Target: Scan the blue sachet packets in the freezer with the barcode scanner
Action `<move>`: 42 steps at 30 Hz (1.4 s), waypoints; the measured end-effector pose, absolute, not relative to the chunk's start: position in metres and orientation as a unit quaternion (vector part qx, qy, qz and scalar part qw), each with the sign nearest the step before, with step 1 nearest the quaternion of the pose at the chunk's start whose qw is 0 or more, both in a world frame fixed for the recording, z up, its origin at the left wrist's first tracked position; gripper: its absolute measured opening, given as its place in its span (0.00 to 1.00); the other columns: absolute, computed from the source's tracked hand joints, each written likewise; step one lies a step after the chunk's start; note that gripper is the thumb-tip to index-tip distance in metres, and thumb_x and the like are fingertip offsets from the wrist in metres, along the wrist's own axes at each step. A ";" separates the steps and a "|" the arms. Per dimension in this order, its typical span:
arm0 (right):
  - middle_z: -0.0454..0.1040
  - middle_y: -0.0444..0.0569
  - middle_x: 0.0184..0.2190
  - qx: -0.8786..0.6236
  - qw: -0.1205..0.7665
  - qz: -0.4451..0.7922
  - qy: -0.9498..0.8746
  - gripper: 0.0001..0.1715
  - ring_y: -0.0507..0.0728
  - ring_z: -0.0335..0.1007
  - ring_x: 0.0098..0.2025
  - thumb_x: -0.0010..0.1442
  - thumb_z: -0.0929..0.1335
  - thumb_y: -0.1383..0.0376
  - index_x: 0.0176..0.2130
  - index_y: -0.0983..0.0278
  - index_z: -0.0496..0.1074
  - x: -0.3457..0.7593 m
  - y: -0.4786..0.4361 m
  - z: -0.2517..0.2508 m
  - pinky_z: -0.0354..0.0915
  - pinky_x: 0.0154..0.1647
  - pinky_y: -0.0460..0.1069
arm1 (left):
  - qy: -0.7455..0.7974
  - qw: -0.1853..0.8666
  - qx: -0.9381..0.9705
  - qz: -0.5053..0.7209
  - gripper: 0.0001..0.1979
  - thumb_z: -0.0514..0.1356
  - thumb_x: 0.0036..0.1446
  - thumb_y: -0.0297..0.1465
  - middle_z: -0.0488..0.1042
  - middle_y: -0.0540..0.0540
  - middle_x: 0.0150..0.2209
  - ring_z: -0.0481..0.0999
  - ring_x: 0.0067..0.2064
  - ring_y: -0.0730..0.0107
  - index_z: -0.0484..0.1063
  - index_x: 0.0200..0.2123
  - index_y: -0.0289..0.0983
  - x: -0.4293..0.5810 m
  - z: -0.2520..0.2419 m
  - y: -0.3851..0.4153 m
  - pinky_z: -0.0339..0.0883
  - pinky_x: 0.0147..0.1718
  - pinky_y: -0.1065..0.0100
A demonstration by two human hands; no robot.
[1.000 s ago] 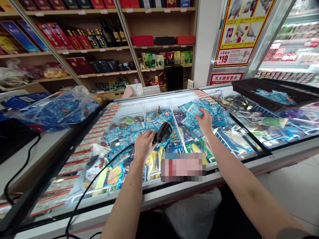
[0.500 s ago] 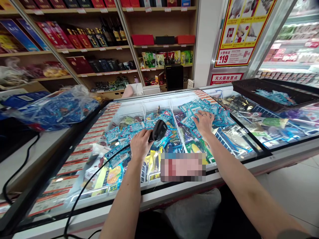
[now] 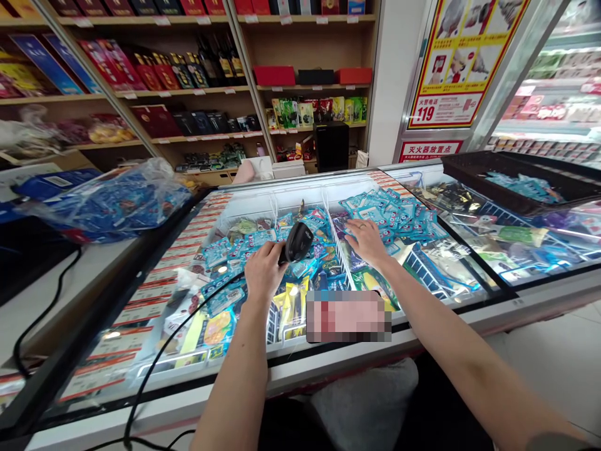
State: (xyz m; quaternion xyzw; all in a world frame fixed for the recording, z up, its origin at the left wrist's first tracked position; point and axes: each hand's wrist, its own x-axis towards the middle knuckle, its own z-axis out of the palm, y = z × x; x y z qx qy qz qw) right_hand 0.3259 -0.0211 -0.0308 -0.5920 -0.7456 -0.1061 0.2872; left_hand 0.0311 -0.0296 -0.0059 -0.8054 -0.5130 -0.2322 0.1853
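Note:
My left hand (image 3: 263, 270) is wrapped round the handle of a black barcode scanner (image 3: 297, 242), whose black cable (image 3: 159, 369) trails down to the lower left. The scanner's head points over the blue packets (image 3: 244, 244) in the middle compartment of the open chest freezer (image 3: 328, 369). My right hand (image 3: 366, 241) lies palm down with fingers spread on a heap of blue packets (image 3: 399, 213) in the compartment to the right of a white wire divider (image 3: 335, 244). A ring shows on one finger.
A clear bag of blue packets (image 3: 107, 200) lies on the counter at left. A dark crate (image 3: 511, 175) rests on the freezer's glass lid at right. Shelves of boxed goods (image 3: 188, 69) stand behind. A blurred patch (image 3: 348, 316) covers part of the freezer's front.
My right hand has slid left and nearer along the packets, from the heap's middle to beside the divider. The scanner in my left hand has lifted slightly and moved a little left.

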 end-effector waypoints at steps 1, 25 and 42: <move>0.66 0.49 0.56 -0.579 0.276 -0.101 -0.761 0.21 0.59 0.57 0.58 0.64 0.59 0.61 0.55 0.62 0.66 0.321 -0.019 -0.032 0.45 0.62 0.59 | -0.519 0.188 -0.800 -0.235 0.19 0.58 0.54 0.34 0.72 0.43 0.41 0.72 0.42 0.58 0.67 0.50 0.41 0.029 -0.006 -0.029 0.60 0.37 0.63; 0.71 0.52 0.48 -0.560 0.240 -0.099 -0.787 0.20 0.59 0.63 0.50 0.65 0.57 0.63 0.51 0.61 0.69 0.288 -0.003 -0.025 0.57 0.52 0.54 | -0.535 0.202 -0.787 -0.233 0.17 0.56 0.54 0.35 0.72 0.42 0.41 0.72 0.41 0.57 0.68 0.48 0.41 0.024 -0.006 -0.029 0.60 0.37 0.62; 0.69 0.52 0.47 -0.582 0.311 0.002 -0.751 0.25 0.61 0.62 0.50 0.58 0.66 0.55 0.51 0.64 0.63 0.298 0.010 -0.041 0.58 0.52 0.54 | -0.508 0.195 -0.810 -0.218 0.16 0.57 0.54 0.33 0.72 0.42 0.41 0.71 0.44 0.58 0.68 0.47 0.41 0.027 -0.008 -0.030 0.60 0.39 0.62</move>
